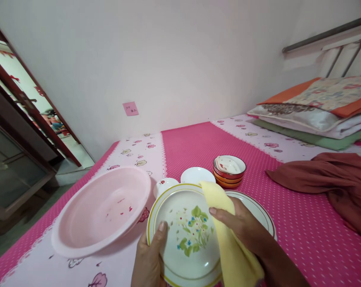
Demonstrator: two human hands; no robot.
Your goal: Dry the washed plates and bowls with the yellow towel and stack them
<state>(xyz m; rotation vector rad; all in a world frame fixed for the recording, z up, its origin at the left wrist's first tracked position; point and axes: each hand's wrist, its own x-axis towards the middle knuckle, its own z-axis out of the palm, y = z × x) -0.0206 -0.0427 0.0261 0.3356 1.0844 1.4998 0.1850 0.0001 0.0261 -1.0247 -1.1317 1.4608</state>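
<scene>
My left hand (150,255) grips the left rim of a white plate (189,255) with a yellow-green edge and a green leaf and flower print, thumb on its face. The plate is tilted up toward me. At its right rim, my right hand (237,223) is closed on a yellow cloth (228,247), which drapes over the rim and hangs down. Partly hidden behind the held plate lie another plate (258,207) with dark red rings, a white dish (198,174) and a small white bowl (165,185) with a red flower.
A pink basin (103,211) stands on the left of the pink patterned bedspread (192,143). Beyond the plates is a stack of small bowls (230,171). A brown-red cloth (324,179) lies right, below folded bedding (318,103). A pink note (130,108) sticks to the wall.
</scene>
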